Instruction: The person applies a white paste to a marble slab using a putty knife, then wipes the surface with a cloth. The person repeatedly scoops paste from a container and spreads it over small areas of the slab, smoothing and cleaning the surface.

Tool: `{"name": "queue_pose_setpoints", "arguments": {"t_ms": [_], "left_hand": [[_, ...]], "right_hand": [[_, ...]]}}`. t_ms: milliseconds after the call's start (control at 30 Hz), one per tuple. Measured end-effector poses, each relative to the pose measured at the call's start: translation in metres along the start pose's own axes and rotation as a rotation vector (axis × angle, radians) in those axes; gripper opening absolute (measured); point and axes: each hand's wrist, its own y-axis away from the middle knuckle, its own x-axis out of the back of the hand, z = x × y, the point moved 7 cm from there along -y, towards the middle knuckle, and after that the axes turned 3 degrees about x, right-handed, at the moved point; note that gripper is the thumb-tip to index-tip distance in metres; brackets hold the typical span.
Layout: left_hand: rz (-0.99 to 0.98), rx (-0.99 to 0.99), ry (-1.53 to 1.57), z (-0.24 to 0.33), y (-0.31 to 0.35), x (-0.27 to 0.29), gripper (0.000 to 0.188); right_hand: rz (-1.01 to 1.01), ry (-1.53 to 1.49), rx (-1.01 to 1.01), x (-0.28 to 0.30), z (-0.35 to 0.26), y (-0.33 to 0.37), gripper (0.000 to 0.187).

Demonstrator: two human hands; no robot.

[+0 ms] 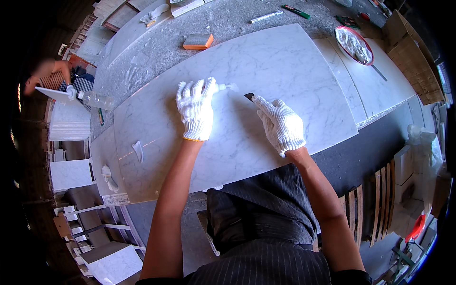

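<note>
A large white marble slab point(280, 61) with grey veins lies in front of me. My left hand point(195, 109), in a white knitted glove, is over its middle with fingers curled round a small white nozzle bottle point(221, 88). The bottle's tip points right, at a small whitish translucent spot on the slab; most of its body is hidden by the glove. Just to the right, my right hand point(280, 122), gloved alike, pinches a small dark flat blade point(249, 96) between thumb and fingers. The blade is angled toward the bottle's tip, apart from it.
An orange-and-grey block point(198, 42) sits beyond the slab, with a marker pen point(266, 17) and green cutter point(296, 12). At right stand a red-rimmed bowl point(354, 45) of white paste and a cardboard box point(413, 57). Far left, another person point(61, 78) holds a pale tile near a clear bottle point(96, 99).
</note>
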Motion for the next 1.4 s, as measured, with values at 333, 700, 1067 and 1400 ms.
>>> {"name": "queue_pose_setpoints", "arguments": {"t_ms": [333,700,1067,1400], "left_hand": [[-0.003,-0.003,0.018,0.0,-0.001,0.002,0.035],[0.014,0.033,0.111,-0.008,0.002,-0.004,0.036],[0.201,0.599,0.712,-0.062,0.012,-0.028,0.032],[0.233,0.893,0.697,-0.156,-0.022,-0.083,0.038]], "right_hand": [[0.031,-0.019,0.01,0.0,0.001,0.0,0.031],[0.014,-0.03,0.004,0.002,0.001,0.0,0.031],[0.062,-0.093,0.007,0.007,0.005,-0.002,0.035],[0.031,-0.072,-0.02,0.006,0.0,-0.008,0.036]]}}
